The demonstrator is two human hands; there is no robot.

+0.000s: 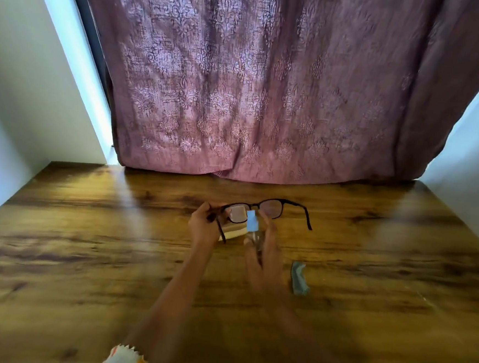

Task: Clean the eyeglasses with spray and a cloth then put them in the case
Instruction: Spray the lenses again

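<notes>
Here, fingers (205, 206) of the left hand (202, 224) pinch the black-framed eyeglasses (270, 209) at one hinge, held above the wooden bench (85, 226) with temples unfolded. The right hand (264, 252) grips a small clear spray bottle (254, 237) just before the lenses; its blue label (252, 225) is too blurred to read.

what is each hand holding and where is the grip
Left hand pinches the eyeglasses at the frame corner by one temple hinge; right hand wraps the spray bottle round its clear lower body.
</notes>
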